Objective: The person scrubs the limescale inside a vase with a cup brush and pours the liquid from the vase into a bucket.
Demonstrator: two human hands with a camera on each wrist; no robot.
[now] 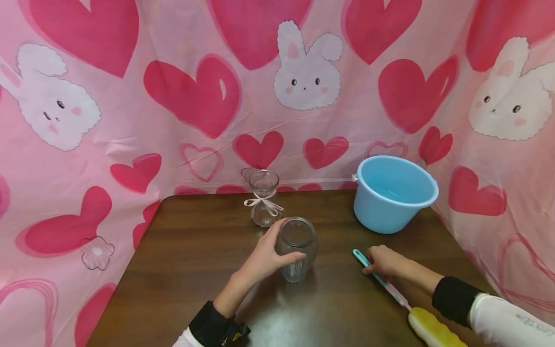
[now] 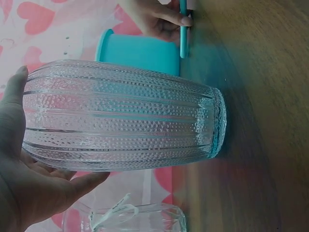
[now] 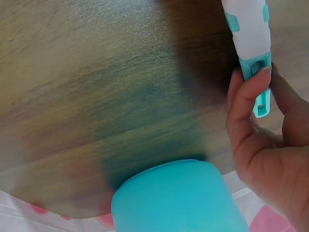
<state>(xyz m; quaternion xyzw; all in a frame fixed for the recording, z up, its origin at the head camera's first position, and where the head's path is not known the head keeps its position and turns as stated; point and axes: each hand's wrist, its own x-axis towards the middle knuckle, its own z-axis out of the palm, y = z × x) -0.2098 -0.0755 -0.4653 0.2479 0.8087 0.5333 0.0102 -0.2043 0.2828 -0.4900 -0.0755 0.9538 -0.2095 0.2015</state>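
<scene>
A clear glass jar (image 1: 297,248) stands upright near the middle of a dark brown wooden table (image 1: 182,260). The jar is rounded like a barrel, with a wide open mouth at the top. Seen close from the left wrist, its wall (image 2: 120,116) is covered in rows of tiny raised dots, broken by smooth ribs that run from mouth to base, and its base is a thick ring of glass.

The left hand (image 1: 264,258) is clamped on the jar, thumb on one side and fingers curled round the other. The right hand (image 1: 386,261) rests on the table to the right of the jar, well apart from it, its fingers curled round the end of a long brush (image 1: 392,289). The brush has a slim turquoise and white plastic handle (with a slot near its tip) and a soft yellow head (image 1: 433,331), and it lies flat on the table.

Behind the jar, near it, stands a second, smaller glass jar (image 1: 263,197) with a narrowed neck and a pale ribbon bow (image 1: 264,204) tied round it. A light blue plastic bucket (image 1: 392,193), round and smooth, sits at the table's far right corner. A pink sheet (image 1: 173,96) printed with red hearts and white rabbits hangs behind and beside the table.
</scene>
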